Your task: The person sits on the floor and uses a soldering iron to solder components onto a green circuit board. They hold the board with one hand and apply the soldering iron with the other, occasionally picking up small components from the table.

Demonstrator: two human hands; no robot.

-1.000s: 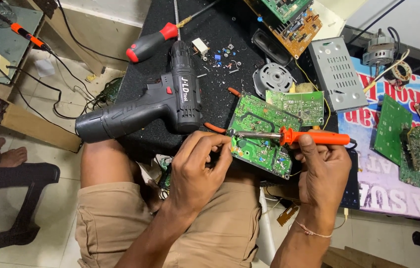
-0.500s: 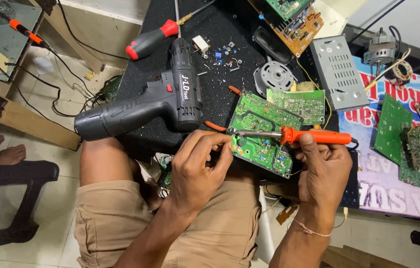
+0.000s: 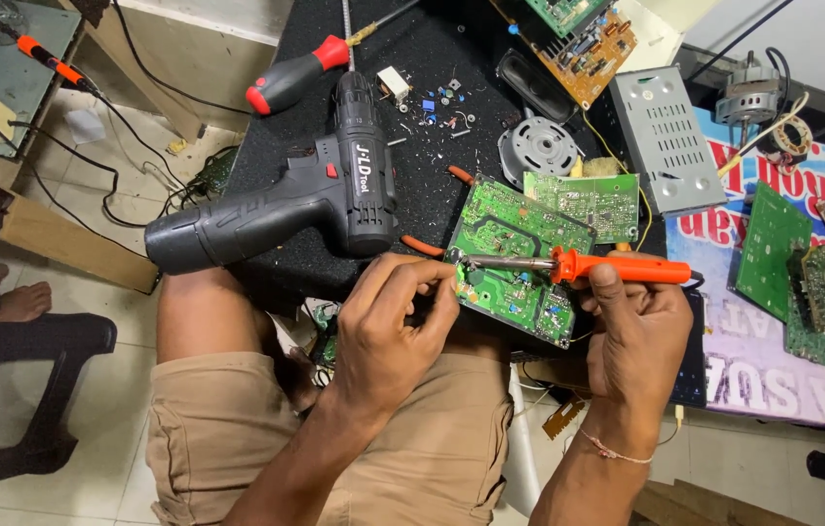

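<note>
right hand (image 3: pixel 638 326): clenched round the orange handle of the iron (image 3: pixel 568 265), its tip down on the board (image 3: pixel 518 259)
left hand (image 3: pixel 388 326): fingers pinched at the board's near-left edge — grasping it
board: green, tilted at the black bench's (image 3: pixel 451 58) front edge, above the lap
drill (image 3: pixel 295 200): black, lying just left of the board
screwdriver (image 3: pixel 300 73): red and black — well behind

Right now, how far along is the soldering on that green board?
Done: loose components lie on the black mat. In hand: the right hand holds the orange soldering iron, tip at the left edge of the green circuit board, where the left hand pinches. Left: cannot tell which joints are finished; other boards wait to the right.
</note>
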